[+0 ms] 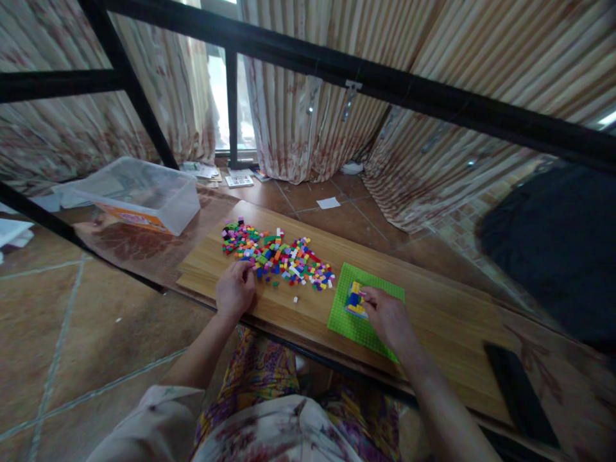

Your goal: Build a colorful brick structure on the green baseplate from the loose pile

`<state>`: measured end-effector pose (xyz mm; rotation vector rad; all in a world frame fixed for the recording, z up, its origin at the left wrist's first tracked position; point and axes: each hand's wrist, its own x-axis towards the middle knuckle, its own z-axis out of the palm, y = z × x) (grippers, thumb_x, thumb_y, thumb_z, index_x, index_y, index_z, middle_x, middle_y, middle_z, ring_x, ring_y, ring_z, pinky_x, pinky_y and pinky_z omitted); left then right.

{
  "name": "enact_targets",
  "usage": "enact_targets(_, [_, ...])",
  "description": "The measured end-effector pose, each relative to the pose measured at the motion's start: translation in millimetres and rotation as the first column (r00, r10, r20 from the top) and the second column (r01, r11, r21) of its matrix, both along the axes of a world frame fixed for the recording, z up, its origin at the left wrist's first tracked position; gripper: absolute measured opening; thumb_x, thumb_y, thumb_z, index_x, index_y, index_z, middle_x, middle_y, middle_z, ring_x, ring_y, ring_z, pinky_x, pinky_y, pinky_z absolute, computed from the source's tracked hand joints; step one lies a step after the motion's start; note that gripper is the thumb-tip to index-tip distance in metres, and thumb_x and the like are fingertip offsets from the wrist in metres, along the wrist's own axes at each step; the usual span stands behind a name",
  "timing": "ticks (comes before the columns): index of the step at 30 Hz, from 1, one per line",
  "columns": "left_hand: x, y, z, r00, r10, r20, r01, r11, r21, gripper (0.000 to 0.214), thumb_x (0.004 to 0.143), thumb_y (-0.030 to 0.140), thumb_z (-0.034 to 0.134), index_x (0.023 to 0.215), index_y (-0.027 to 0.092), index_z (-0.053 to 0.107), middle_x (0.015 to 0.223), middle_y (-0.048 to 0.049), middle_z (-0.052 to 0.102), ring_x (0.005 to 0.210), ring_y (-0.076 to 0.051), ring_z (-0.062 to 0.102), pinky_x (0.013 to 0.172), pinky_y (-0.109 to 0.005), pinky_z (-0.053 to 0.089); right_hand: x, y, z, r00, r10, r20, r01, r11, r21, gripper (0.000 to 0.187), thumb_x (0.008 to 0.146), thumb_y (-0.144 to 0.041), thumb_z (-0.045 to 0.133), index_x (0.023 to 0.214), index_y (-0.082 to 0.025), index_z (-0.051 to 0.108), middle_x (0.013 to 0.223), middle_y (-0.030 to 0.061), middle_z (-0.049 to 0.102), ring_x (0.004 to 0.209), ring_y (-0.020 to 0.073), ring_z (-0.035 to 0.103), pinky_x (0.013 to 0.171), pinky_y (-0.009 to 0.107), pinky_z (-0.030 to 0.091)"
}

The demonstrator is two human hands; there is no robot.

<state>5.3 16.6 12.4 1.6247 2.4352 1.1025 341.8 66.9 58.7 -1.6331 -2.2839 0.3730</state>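
A loose pile of small toy bricks (pixel 279 253) in many colours spreads over the wooden board. At its near left edge is my left hand (pixel 235 289), fingers pinched together; what they hold, if anything, is too small to make out. Right of the pile lies a green studded baseplate (pixel 351 330). On it sits a low build of yellow and blue bricks (pixel 355 299) with a pale lower edge. My right hand (pixel 387 314) reaches over the build's right side, its fingertips closed on what looks like a small pink brick, and hides part of it.
One white brick (pixel 295 299) lies apart on the wooden board (pixel 443 321). A clear plastic bin (pixel 144 192) with an orange label stands at the left end. A dark flat object (pixel 520 391) lies at the right. Black metal bars (pixel 289 51) cross beyond the board.
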Motion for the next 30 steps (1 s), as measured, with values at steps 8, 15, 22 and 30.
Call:
enact_targets(8, [0, 0, -0.6, 1.000, -0.001, -0.015, 0.002, 1.000, 0.016, 0.021, 0.087, 0.029, 0.049, 0.093, 0.020, 0.066, 0.096, -0.0048, 0.070, 0.090, -0.021, 0.064, 0.077, -0.029, 0.047, 5, 7, -10.5, 0.992, -0.043, -0.118, 0.038, 0.998, -0.044, 0.027, 0.076, -0.015, 0.052, 0.099, -0.020, 0.064, 0.092, 0.0061, 0.072, 0.082, 0.0194, 0.067, 0.079, 0.033, 0.052])
enact_targets(15, [0, 0, -1.5, 1.000, -0.001, -0.009, 0.001, 1.000, 0.025, 0.020, 0.086, 0.028, 0.049, 0.093, 0.019, 0.066, 0.095, -0.0052, 0.070, 0.089, -0.020, 0.064, 0.077, -0.029, 0.047, 11, 10, -15.0, 0.977, -0.060, -0.207, 0.038, 0.994, -0.105, 0.023, 0.076, -0.019, 0.054, 0.097, -0.022, 0.065, 0.090, 0.0043, 0.072, 0.082, 0.0192, 0.068, 0.080, 0.035, 0.053])
enact_targets(22, [0, -1, -0.6, 1.000, 0.004, -0.012, -0.004, 1.000, 0.023, 0.021, 0.086, 0.028, 0.049, 0.093, 0.020, 0.066, 0.095, -0.0051, 0.070, 0.088, -0.020, 0.064, 0.076, -0.029, 0.046, 9, 9, -14.3, 0.964, -0.091, -0.251, 0.063, 0.991, -0.120, 0.020, 0.078, -0.023, 0.052, 0.093, -0.021, 0.066, 0.088, 0.0045, 0.072, 0.081, 0.0197, 0.068, 0.080, 0.036, 0.053])
enact_targets(30, [0, 0, 0.3, 1.000, 0.001, -0.008, -0.001, 1.000, 0.019, 0.021, 0.086, 0.029, 0.049, 0.093, 0.019, 0.066, 0.094, -0.0056, 0.069, 0.088, -0.020, 0.064, 0.076, -0.028, 0.046, 8, 10, -11.9, 0.951, -0.121, -0.286, 0.079, 0.985, -0.153, 0.019, 0.074, -0.025, 0.054, 0.088, -0.021, 0.067, 0.084, 0.0043, 0.073, 0.077, 0.0184, 0.068, 0.075, 0.032, 0.052])
